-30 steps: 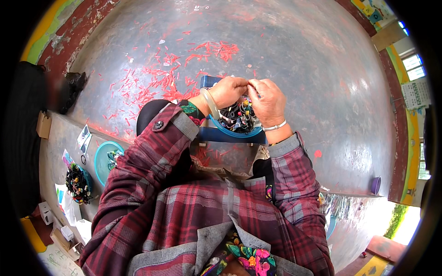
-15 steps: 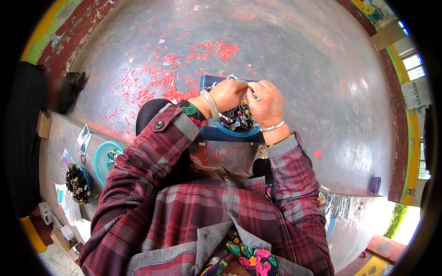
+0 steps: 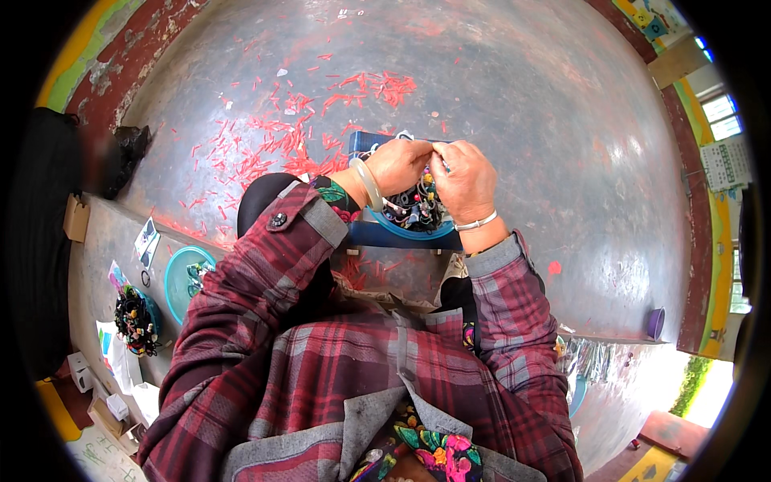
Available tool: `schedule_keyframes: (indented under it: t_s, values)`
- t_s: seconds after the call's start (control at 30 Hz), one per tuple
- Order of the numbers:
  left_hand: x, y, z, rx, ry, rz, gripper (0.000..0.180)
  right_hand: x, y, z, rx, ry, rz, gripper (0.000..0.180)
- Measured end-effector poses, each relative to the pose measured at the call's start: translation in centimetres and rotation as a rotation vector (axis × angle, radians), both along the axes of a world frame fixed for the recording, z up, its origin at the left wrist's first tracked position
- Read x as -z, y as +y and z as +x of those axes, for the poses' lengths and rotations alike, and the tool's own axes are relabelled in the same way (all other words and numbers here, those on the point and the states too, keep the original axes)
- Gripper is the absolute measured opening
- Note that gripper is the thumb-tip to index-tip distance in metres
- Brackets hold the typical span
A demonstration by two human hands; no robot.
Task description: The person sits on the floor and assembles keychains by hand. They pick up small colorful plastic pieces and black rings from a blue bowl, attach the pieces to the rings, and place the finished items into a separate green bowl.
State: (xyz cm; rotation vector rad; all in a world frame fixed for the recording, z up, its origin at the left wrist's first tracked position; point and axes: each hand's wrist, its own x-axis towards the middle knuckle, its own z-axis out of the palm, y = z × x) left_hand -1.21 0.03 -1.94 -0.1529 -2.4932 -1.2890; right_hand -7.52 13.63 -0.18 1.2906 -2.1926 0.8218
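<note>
My left hand (image 3: 395, 166) and my right hand (image 3: 466, 181) meet fingertip to fingertip above a blue basin (image 3: 424, 235). Both are closed in a pinch, and whatever lies between the fingers is too small or hidden to name. Inside the basin is a tangle of dark, cord-like loops (image 3: 418, 210) with small coloured bits among them; my hands hide part of it. The basin rests on a dark blue stool or bench (image 3: 377, 234). A pale strand (image 3: 404, 135) shows just beyond my left fingers.
Red scraps (image 3: 277, 145) litter the grey floor ahead and to the left. At my left are a turquoise basin (image 3: 169, 287) and a container heaped with dark beaded pieces (image 3: 136, 321). A purple cup (image 3: 655, 323) stands at the far right, near a step edge.
Both hands stay in nearly the same place, still pinched together. The right fingers have shifted very slightly; nothing else visibly differs.
</note>
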Motion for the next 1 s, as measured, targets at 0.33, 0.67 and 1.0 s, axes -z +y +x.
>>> schedule_keyframes:
  t_s: [0.33,0.67,1.0]
  values:
    - [0.32,-0.17,-0.07,0.013,-0.085,0.021,0.018,0.20,0.02,-0.08,0.017,-0.156,-0.056,0.010]
    - [-0.21,-0.60,-0.52,0.065,-0.409,0.707,0.026,-0.57,-0.09,0.14,0.008,-0.114,-0.118,0.013]
    - [0.02,-0.09,0.01,-0.014,-0.020,0.009,0.017,-0.48,-0.19,0.39,0.028,-0.010,-0.021,0.007]
